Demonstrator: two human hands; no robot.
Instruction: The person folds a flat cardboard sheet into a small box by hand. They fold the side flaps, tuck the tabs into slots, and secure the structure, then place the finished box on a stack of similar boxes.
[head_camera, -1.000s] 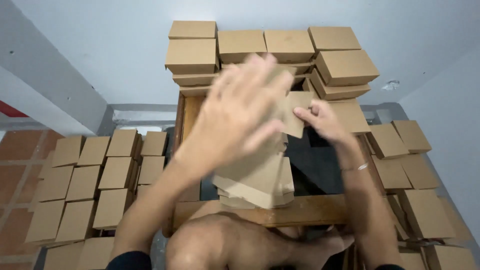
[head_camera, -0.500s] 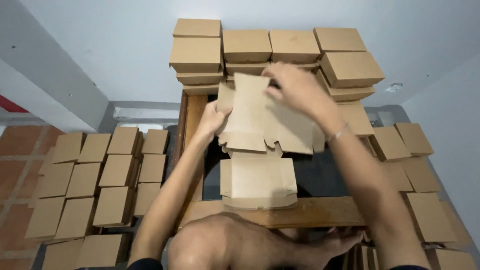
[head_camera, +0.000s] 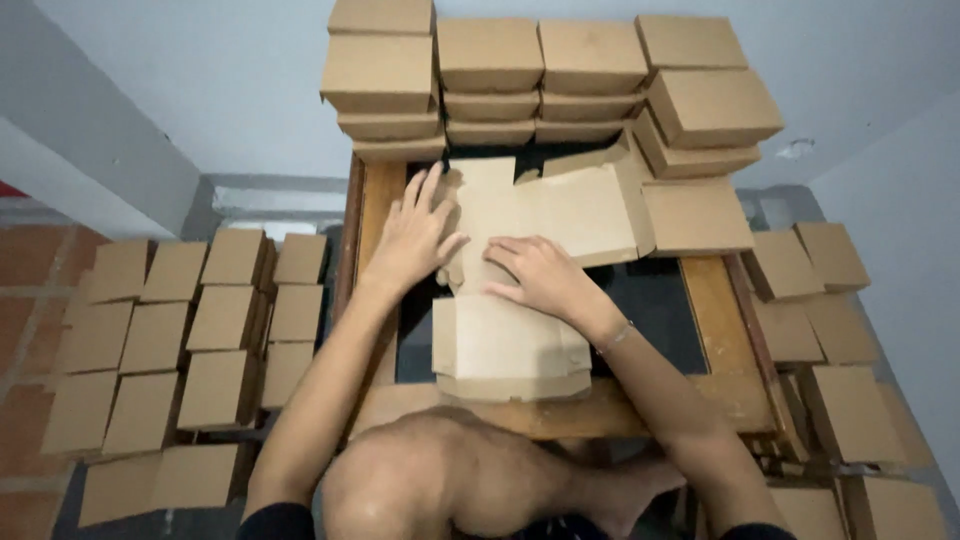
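Note:
A flat, unfolded brown cardboard box blank (head_camera: 560, 215) lies on a small wooden table (head_camera: 720, 300) with a dark top. My left hand (head_camera: 415, 235) presses flat on the blank's left edge, fingers spread. My right hand (head_camera: 540, 275) rests palm down on the blank's near edge, fingers pointing left. Just in front of my hands sits a stack of more flat box blanks (head_camera: 505, 350). Neither hand grips anything.
Folded brown boxes are stacked at the table's far side (head_camera: 540, 70) against a white wall. Rows of finished boxes cover the floor at left (head_camera: 180, 330) and right (head_camera: 840, 330). My bare knee (head_camera: 420, 480) is at the table's near edge.
The blank, held up in the air before, now lies flat on the table. Both hands have come down and press on it.

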